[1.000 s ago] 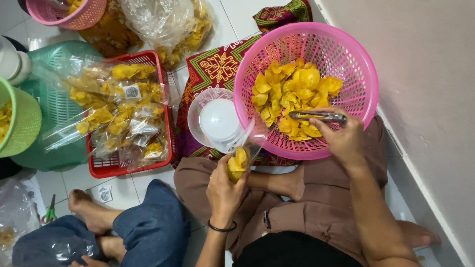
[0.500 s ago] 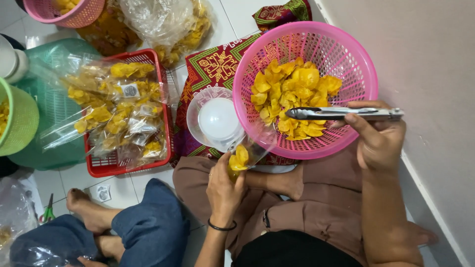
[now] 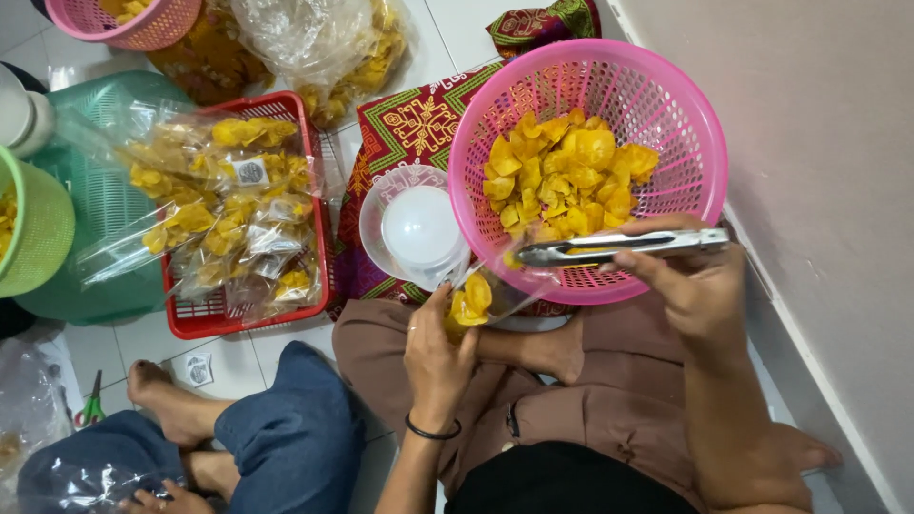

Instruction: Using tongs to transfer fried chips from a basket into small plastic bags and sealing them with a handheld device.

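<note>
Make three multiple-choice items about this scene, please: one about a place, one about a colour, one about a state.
1. Where are the tips of the metal tongs?
A. over the pink basket's near rim
B. in the red tray
C. on the floor

2. What colour is the tray of filled bags?
A. blue
B. red
C. white

3. The clear bag in the left hand is
A. empty
B. sealed flat
C. open, with chips inside

Key: 1 A, the tips reach the pink basket edge; 2 B, its rim is red; 3 C, yellow chips show in its open mouth.

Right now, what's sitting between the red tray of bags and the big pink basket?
In the head view, a clear plastic tub with a white lid sits on patterned cloth.
</note>
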